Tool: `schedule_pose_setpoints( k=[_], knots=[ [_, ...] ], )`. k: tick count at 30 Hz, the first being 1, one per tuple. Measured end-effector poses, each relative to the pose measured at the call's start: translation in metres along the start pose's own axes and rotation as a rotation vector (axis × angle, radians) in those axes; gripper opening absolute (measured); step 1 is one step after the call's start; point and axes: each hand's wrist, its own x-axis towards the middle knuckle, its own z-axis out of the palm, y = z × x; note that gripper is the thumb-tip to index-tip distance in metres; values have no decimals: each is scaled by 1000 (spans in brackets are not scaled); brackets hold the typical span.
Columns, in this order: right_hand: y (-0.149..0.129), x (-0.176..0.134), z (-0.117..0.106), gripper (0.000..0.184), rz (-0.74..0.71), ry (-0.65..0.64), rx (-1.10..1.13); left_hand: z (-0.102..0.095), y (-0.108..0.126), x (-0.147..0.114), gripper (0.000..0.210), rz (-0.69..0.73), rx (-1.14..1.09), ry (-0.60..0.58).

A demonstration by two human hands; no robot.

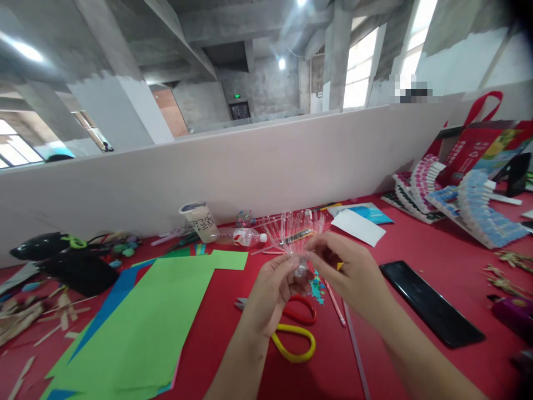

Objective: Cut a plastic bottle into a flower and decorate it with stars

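Strips (295, 241) are fanning from the bottle neck (300, 269) my curled left hand (273, 279) is gripping, my half-closed right hand (345, 260) working beside, hold unclear.

a clear plastic piece (295, 245) stands upright, thin strips fanning outward.

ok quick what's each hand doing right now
Left hand: closed, holding the cut bottle.
Right hand: partly curled beside it; can't tell whether it grips anything.

from close above the hands (350, 262), the head camera looks forward and down.
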Motion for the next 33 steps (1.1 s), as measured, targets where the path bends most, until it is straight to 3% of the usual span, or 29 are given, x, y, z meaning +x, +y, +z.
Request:
schedule_pose_setpoints(
  k=[10,22,29,33],
  knots=[
    [4,3,0,10,43,-45,95,0,-1,0,15,-3,26,11],
    [-2,1,0,11,133,60,302,7,0,-6,18,-34,36,-36],
    [-2,2,-3,10,102,-18,238,4,-1,-4,16,-18,33,-27],
    [-3,2,-3,13,125,-61,331,3,-1,-3,15,-4,25,-24]
  ],
)
